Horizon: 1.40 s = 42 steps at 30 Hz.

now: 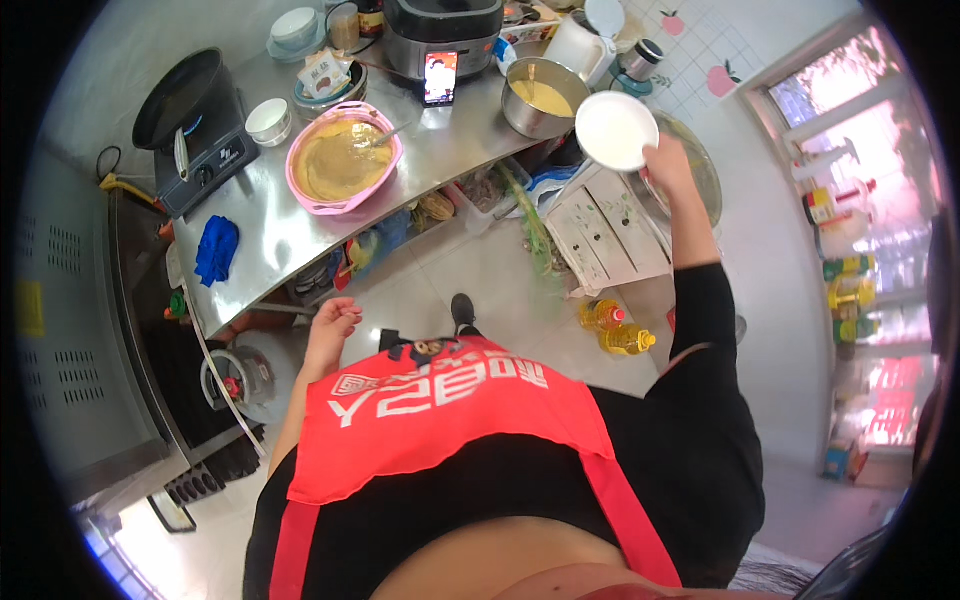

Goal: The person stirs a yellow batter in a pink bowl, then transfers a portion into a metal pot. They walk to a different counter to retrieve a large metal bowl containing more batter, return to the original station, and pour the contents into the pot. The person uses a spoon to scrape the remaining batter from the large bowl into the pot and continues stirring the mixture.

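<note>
In my right hand is a white bowl, gripped by its rim and held out over the right end of the counter. Its inside is pale; I cannot tell whether it holds something white. Just left of the bowl stands a steel pot with yellow liquid or batter in it. My left hand hangs in the air before the apron, its fingers loosely bent and holding nothing. Beyond that hand, a pink basin of brownish-yellow batter sits on the counter, with a utensil's handle leaning out.
A black frying pan rests on a lit gas stove at the left of the steel counter. Near them are a blue cloth and small white bowls. A phone leans against a cooker. Oil bottles are on the floor.
</note>
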Available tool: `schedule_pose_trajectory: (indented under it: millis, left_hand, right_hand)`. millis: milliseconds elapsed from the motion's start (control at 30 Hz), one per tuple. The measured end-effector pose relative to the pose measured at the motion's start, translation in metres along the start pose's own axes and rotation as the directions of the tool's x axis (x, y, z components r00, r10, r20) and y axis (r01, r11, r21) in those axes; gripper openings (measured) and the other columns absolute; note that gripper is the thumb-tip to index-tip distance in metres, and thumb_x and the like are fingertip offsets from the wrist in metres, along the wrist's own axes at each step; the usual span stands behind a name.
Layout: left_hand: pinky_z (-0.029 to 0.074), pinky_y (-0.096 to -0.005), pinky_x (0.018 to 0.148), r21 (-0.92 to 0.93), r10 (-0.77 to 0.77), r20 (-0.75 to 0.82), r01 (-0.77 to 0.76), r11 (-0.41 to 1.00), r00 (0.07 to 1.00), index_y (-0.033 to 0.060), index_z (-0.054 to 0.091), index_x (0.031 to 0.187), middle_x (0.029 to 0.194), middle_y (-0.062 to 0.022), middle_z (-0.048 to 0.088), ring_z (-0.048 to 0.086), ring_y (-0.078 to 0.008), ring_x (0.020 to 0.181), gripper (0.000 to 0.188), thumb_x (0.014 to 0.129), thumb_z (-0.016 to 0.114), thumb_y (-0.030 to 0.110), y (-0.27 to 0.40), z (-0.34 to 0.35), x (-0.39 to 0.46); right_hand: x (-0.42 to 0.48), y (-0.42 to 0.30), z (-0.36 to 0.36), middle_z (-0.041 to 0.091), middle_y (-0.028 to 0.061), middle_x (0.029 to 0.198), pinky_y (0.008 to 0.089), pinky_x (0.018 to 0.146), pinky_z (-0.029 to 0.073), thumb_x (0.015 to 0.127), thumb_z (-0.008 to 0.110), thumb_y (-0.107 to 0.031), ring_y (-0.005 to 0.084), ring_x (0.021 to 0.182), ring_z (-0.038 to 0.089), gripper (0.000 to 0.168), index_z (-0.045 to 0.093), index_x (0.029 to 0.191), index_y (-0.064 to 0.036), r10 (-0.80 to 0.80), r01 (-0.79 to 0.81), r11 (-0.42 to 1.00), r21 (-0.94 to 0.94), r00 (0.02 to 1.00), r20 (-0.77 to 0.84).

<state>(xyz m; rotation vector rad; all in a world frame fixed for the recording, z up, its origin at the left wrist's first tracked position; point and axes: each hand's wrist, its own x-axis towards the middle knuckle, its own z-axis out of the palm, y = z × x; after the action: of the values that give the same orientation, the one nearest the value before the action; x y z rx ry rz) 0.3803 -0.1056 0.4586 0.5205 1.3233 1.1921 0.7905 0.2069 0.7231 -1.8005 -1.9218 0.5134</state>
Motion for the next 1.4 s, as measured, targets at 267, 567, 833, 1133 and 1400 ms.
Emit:
schedule_pose_trajectory:
  millis: [267, 567, 833, 1133, 1400]
  left_hand:
    - [0.039, -0.0241, 0.076, -0.222, -0.025, -0.298, -0.044, 0.974, 0.954, 0.0081, 0.05, 0.109, 0.1, -0.0006, 0.058, 0.054, -0.0098, 0.089, 0.025, 0.084, 0.053, 0.011, -0.001, 0.087, -0.009]
    - [0.039, -0.0233, 0.077, -0.211, -0.075, -0.447, -0.023, 0.977, 0.892, 0.0096, 0.05, 0.109, 0.101, 0.0007, 0.058, 0.053, -0.0091, 0.091, 0.025, 0.084, 0.053, 0.011, 0.014, 0.142, -0.006]
    - [0.042, -0.0239, 0.074, -0.155, -0.097, -0.465, 0.027, 0.987, 0.88, 0.0085, 0.049, 0.111, 0.102, -0.0017, 0.059, 0.055, -0.0099, 0.087, 0.028, 0.084, 0.055, 0.009, 0.01, 0.159, -0.003]
    - [0.04, -0.0224, 0.074, -0.125, -0.084, -0.459, 0.029, 0.992, 0.884, 0.0083, 0.05, 0.11, 0.101, 0.0002, 0.058, 0.055, -0.0093, 0.086, 0.025, 0.085, 0.055, 0.012, 0.025, 0.172, 0.001]
    - [0.039, -0.0243, 0.077, -0.096, -0.092, -0.372, 0.06, 0.994, 0.924, 0.0082, 0.049, 0.11, 0.102, -0.0015, 0.058, 0.054, -0.0102, 0.09, 0.026, 0.085, 0.052, 0.012, 0.02, 0.137, -0.002]
  right_hand:
    - [0.204, 0.018, 0.002, 0.065, 0.0155, 0.088, 0.0401, 0.069, 0.051, 0.079, 0.047, -0.014, 0.0293, 0.084, 0.064, 0.022, 0.064, 0.088, -0.004, -0.391, 0.284, 0.568, -0.773, 0.919, 0.05]
    - [0.267, 0.025, 0.05, 0.066, 0.007, 0.087, 0.0349, 0.062, 0.053, 0.076, 0.054, -0.009, 0.0216, 0.083, 0.065, 0.017, 0.066, 0.088, -0.006, -0.545, 0.477, 0.208, -0.854, 0.781, 0.304]
    - [0.286, 0.061, 0.061, 0.066, 0.0052, 0.085, 0.0325, 0.056, 0.053, 0.073, 0.056, -0.008, 0.0208, 0.078, 0.065, 0.014, 0.067, 0.082, -0.008, -0.631, 0.487, 0.146, -0.861, 0.716, 0.298]
    - [0.291, 0.083, 0.028, 0.065, 0.0166, 0.089, 0.0388, 0.069, 0.052, 0.077, 0.05, -0.011, 0.0303, 0.085, 0.064, 0.022, 0.066, 0.089, 0.0, -0.361, 0.319, 0.564, -0.761, 0.925, 0.12]
    - [0.259, 0.169, 0.007, 0.06, 0.0141, 0.064, 0.0336, 0.043, 0.041, 0.073, 0.048, -0.015, 0.0205, 0.052, 0.056, 0.023, 0.061, 0.079, 0.003, 0.13, -0.144, 0.985, 0.093, 0.981, 0.146]
